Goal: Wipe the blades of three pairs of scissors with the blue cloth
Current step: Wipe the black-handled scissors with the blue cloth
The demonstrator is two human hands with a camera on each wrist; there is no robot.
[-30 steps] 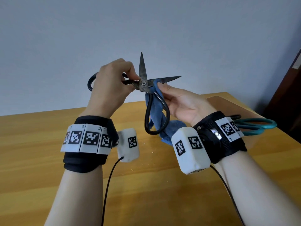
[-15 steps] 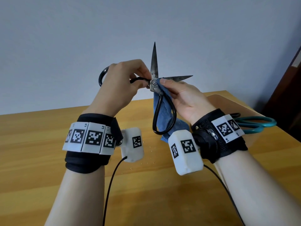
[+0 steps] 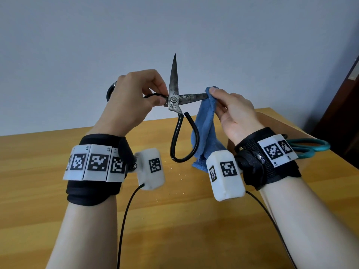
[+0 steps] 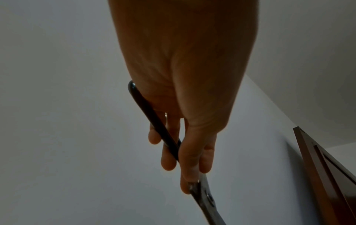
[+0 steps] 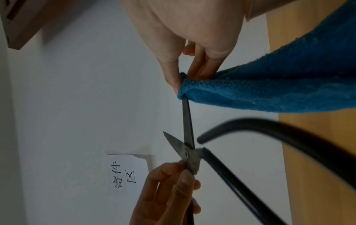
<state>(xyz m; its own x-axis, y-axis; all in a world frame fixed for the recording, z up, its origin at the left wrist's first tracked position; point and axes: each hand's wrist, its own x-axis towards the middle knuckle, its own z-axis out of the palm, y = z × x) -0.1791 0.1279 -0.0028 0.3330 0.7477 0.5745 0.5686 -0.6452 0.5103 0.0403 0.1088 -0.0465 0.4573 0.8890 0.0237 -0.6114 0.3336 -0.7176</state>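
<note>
Black-handled iron scissors (image 3: 173, 99) are held up above the table with their blades spread wide, one pointing up, one pointing right. My left hand (image 3: 136, 100) grips one black handle loop close to the pivot (image 4: 209, 197). My right hand (image 3: 231, 107) pinches the blue cloth (image 3: 206, 123) round the tip of the right-pointing blade (image 5: 187, 120). The rest of the cloth hangs down toward the table. The other handle loop (image 3: 184, 140) dangles free. Teal-handled scissors (image 3: 308, 147) lie on the table behind my right wrist, mostly hidden.
The wooden table (image 3: 174, 220) lies below both arms, with small crumbs near its middle. A dark wooden door frame (image 3: 342, 105) stands at the far right. On the wall in the right wrist view hangs a paper sign (image 5: 125, 175).
My right hand has slid the cloth along the right-pointing blade from the pivot out to the tip. The scissors have risen a little and shifted right.
</note>
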